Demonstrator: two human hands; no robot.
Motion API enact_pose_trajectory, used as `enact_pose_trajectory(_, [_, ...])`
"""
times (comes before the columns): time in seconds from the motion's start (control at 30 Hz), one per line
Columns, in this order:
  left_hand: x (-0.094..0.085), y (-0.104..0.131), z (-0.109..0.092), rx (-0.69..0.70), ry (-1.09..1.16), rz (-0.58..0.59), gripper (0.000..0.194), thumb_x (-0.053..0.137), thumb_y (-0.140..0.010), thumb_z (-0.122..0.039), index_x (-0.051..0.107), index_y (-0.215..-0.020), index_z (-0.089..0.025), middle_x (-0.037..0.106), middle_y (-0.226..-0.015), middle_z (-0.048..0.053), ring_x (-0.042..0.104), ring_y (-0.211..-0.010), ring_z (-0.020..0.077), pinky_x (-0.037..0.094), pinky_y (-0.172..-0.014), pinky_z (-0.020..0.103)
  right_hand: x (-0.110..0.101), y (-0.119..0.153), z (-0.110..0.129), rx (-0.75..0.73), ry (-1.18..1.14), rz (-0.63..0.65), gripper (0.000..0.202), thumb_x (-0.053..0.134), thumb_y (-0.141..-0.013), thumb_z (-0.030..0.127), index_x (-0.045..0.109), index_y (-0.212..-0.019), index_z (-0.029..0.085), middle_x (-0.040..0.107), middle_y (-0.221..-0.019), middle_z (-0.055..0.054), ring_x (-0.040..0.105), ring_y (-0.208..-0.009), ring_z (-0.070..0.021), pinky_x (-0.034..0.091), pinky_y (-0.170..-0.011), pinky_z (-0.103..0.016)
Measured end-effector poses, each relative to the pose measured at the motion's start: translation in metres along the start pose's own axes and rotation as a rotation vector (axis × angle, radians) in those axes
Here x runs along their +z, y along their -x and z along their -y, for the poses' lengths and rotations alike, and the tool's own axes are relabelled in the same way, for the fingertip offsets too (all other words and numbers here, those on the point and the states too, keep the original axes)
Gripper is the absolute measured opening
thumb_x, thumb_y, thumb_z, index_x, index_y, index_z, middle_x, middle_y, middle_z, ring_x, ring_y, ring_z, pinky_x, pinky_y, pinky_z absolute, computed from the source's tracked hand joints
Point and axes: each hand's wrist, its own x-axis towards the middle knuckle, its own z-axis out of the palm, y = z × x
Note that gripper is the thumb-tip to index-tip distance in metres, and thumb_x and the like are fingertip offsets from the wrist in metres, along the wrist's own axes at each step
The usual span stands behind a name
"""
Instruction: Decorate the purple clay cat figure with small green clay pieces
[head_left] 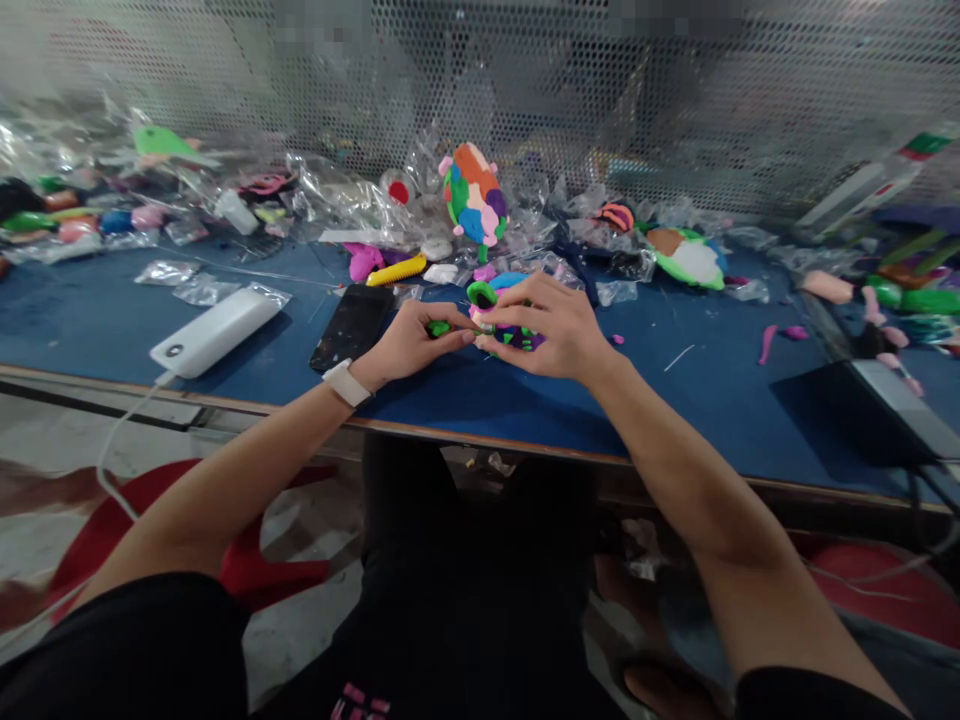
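Observation:
Both my hands meet at a small multicoloured clay figure point(517, 338) on the blue table, with green, purple, blue and pink parts. My right hand point(551, 325) curves over the figure, thumb and fingers closed on its left end, beside a green ring with a dark centre point(481, 294). My left hand point(420, 340), wearing a pale wristband, has its thumb and index finger pinched together at the figure's left side; what lies between the tips is too small to name. A green clay bit point(438, 328) shows by the left fingers. Behind stands a round patchwork clay piece point(474, 195) on a green stem.
A black phone point(352, 325) lies left of my left hand, and a white power bank point(216, 332) with a cable farther left. Clay pieces and plastic bags line the mesh panel point(555, 90). A dark device point(874, 405) stands at right. The table's front edge point(480, 440) is near my lap.

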Motion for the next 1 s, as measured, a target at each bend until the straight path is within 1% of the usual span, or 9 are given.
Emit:
enact_pose_trajectory(0.13, [0.000,-0.001,-0.002,0.015,0.086,0.028,0.042,0.075,-0.094,-0.057,0.080,-0.085,-0.016,0.076,-0.079,0.004,0.059,-0.066,0.0086,0.045,-0.064,0.022,0.011,0.002,0.001,-0.062,0.027,0.057,0.017,0.073,-0.099,0.030,0.071,-0.116,0.029,0.077,-0.104,-0.001,0.072,-0.097,-0.0186,0.059,-0.079,-0.032])
enact_pose_trajectory(0.27, [-0.001,-0.001,-0.002,-0.022,0.142,0.075,0.048,0.078,-0.090,-0.063,0.081,-0.086,-0.015,0.077,-0.082,0.005,0.061,-0.068,0.0098,0.047,-0.067,0.022,0.016,0.004,0.000,-0.070,0.016,0.051,0.012,0.070,-0.102,0.032,0.073,-0.113,0.028,0.079,-0.103,-0.001,0.073,-0.096,-0.0182,0.058,-0.077,-0.031])
enact_pose_trajectory(0.37, [-0.001,-0.001,-0.003,-0.026,0.163,0.078,0.046,0.079,-0.090,-0.061,0.082,-0.088,-0.015,0.077,-0.082,0.005,0.061,-0.069,0.0097,0.047,-0.068,0.022,0.017,0.005,-0.001,-0.031,-0.001,0.068,0.012,0.069,-0.103,0.034,0.075,-0.112,0.030,0.079,-0.104,0.000,0.075,-0.097,-0.0182,0.059,-0.078,-0.032])
enact_pose_trajectory(0.47, [-0.001,-0.001,-0.004,-0.039,0.176,0.052,0.044,0.081,-0.088,-0.060,0.083,-0.088,-0.016,0.076,-0.081,0.004,0.059,-0.068,0.0091,0.046,-0.067,0.022,0.019,0.007,-0.001,0.016,-0.023,0.064,0.010,0.068,-0.104,0.034,0.076,-0.110,0.032,0.080,-0.103,0.002,0.075,-0.096,-0.0174,0.058,-0.078,-0.032])
enact_pose_trajectory(0.6, [0.000,-0.002,-0.004,-0.064,0.193,0.010,0.044,0.085,-0.084,-0.059,0.082,-0.086,-0.016,0.073,-0.075,0.002,0.055,-0.064,0.0078,0.042,-0.063,0.022,0.019,0.007,-0.001,0.004,-0.057,0.014,0.010,0.069,-0.103,0.029,0.076,-0.109,0.032,0.080,-0.102,0.002,0.075,-0.094,-0.0156,0.058,-0.076,-0.030])
enact_pose_trajectory(0.73, [0.000,-0.002,-0.004,-0.058,0.198,0.016,0.042,0.089,-0.081,-0.057,0.083,-0.089,-0.016,0.075,-0.078,0.003,0.055,-0.064,0.0074,0.042,-0.062,0.022,0.018,0.005,0.001,-0.007,-0.053,0.011,0.010,0.070,-0.102,0.026,0.076,-0.108,0.031,0.080,-0.101,0.002,0.076,-0.093,-0.0155,0.059,-0.076,-0.029])
enact_pose_trajectory(0.83, [0.000,-0.002,-0.003,-0.065,0.189,0.020,0.044,0.089,-0.079,-0.059,0.083,-0.088,-0.017,0.076,-0.079,0.003,0.054,-0.064,0.0076,0.042,-0.062,0.022,0.018,0.004,0.003,-0.005,-0.054,0.019,0.009,0.069,-0.102,0.025,0.076,-0.107,0.030,0.080,-0.100,0.002,0.076,-0.092,-0.0155,0.059,-0.076,-0.030])
enact_pose_trajectory(0.93, [0.000,-0.002,0.000,-0.072,0.158,-0.003,0.044,0.087,-0.081,-0.060,0.083,-0.088,-0.017,0.076,-0.079,0.004,0.054,-0.065,0.0084,0.041,-0.062,0.023,0.016,0.003,0.003,-0.003,-0.067,0.015,0.010,0.072,-0.100,0.025,0.075,-0.109,0.029,0.080,-0.101,0.000,0.077,-0.095,-0.0168,0.060,-0.078,-0.031])
enact_pose_trajectory(1.0, [0.001,-0.002,0.003,-0.079,0.095,-0.034,0.041,0.084,-0.085,-0.057,0.083,-0.088,-0.016,0.075,-0.077,0.004,0.052,-0.064,0.0083,0.038,-0.060,0.024,0.013,0.002,0.002,0.031,-0.075,-0.009,0.012,0.074,-0.098,0.026,0.075,-0.110,0.029,0.080,-0.102,0.000,0.077,-0.097,-0.0179,0.062,-0.081,-0.033])
